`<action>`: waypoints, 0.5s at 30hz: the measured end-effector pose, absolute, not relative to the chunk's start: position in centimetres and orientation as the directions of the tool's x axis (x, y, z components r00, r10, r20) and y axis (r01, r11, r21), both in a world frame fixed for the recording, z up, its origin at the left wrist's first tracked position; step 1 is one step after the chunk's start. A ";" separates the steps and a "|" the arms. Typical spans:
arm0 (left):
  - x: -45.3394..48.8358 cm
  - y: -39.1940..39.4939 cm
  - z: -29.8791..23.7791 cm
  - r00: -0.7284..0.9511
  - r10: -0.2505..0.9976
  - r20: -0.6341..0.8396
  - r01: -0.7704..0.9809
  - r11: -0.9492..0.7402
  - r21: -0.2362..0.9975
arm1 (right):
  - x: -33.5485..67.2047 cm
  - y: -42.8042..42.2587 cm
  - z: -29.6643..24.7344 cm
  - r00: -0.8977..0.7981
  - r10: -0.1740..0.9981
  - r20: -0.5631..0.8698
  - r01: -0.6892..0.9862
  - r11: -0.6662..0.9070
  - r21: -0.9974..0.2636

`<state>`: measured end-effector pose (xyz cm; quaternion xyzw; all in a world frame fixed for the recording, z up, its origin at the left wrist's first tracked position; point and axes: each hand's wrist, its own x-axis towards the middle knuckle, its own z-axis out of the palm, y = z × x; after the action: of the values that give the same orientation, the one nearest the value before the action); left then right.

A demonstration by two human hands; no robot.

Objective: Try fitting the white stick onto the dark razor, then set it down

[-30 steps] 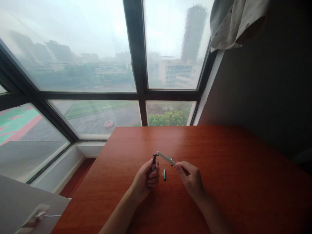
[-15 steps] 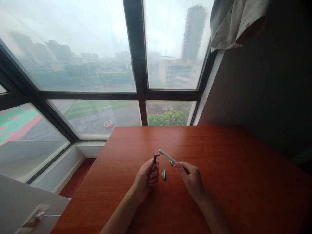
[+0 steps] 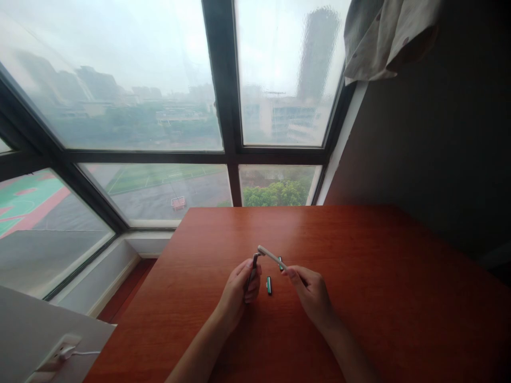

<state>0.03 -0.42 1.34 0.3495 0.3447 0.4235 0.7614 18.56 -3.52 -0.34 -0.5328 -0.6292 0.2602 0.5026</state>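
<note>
My left hand [image 3: 237, 287] is closed around the dark handle of a razor [image 3: 250, 276], which stands tilted with its narrow neck and head end up. My right hand [image 3: 313, 292] pinches a slim pale stick [image 3: 272, 256] with a rounded far end. That end is at the razor's head end, touching or almost touching; I cannot tell which. Its exact kind is too small to make out. Between my hands, a green-and-black razor cartridge [image 3: 269, 285] lies on the table. Another cartridge [image 3: 280, 263] lies farther back, partly covered by the stick.
A reddish-brown wooden table [image 3: 191, 330] spreads beneath my hands, its far edge against a dark-framed window [image 3: 233, 157]. At lower left, a white plug sits in a wall socket [image 3: 59, 354]. Pale cloth [image 3: 387, 42] hangs at upper right.
The stick's far end has shifted slightly left and down, closer to the razor's head end. The razor is turned a little. Both cartridges lie where they were.
</note>
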 end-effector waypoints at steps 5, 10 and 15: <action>0.1 -0.5 1.4 0.424 0.877 -0.225 -0.417 0.410 0.811 | 18.5 -3.5 -0.4 0.034 0.927 0.373 0.400 0.329 -0.855; 0.0 -0.4 1.5 0.440 0.876 -0.199 -0.453 0.407 0.793 | 18.6 -3.3 -0.6 0.048 0.926 0.375 0.414 0.323 -0.851; 0.0 -0.3 1.3 0.426 0.883 -0.199 -0.437 0.393 0.809 | 18.6 -3.5 -0.5 0.085 0.923 0.376 0.411 0.312 -0.857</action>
<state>0.04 -0.33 1.26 0.3464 0.3218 0.4285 0.7699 18.64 -3.51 -0.47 -0.5306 -0.6285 0.2502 0.5107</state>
